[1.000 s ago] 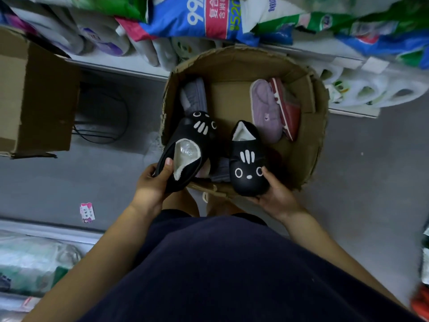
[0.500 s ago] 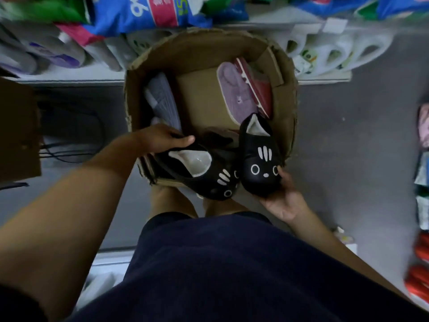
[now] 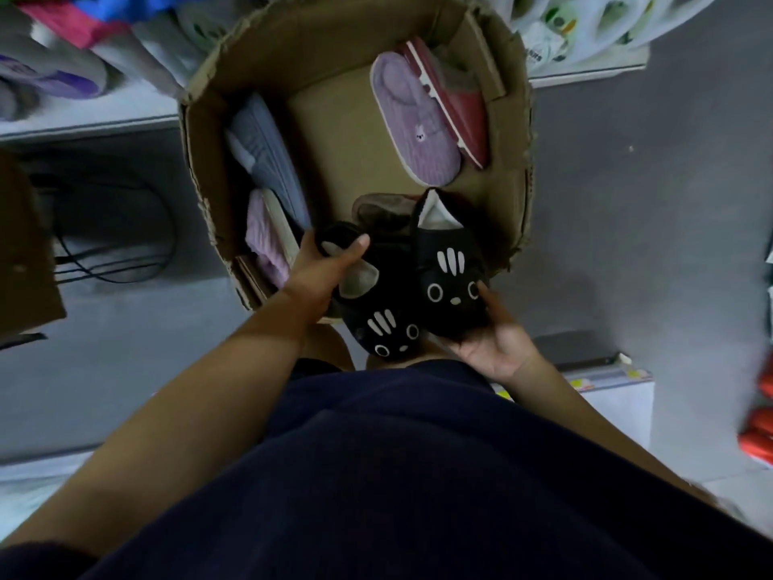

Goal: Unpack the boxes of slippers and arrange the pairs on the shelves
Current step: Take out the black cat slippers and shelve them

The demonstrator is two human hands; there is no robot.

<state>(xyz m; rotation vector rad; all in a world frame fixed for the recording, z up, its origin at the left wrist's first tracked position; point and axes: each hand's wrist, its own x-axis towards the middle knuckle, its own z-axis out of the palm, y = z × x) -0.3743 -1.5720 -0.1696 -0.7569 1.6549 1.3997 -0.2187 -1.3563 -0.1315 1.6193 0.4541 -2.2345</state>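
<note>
Holding two black cat-face slippers (image 3: 451,278) over the near edge of the cardboard box (image 3: 516,161). Left grip (image 3: 330,261) wrapped round one heel rim, right grip (image 3: 493,341) cupped under the other's toe. Look light and squishy (smooth rounded shell, pale fuzzy lining), so probably best grabbed at the heel opening.

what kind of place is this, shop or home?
Probably a shop aisle or stockroom: a shelf of packaged goods, white handled jugs, and an open cardboard box of assorted slippers.
</note>
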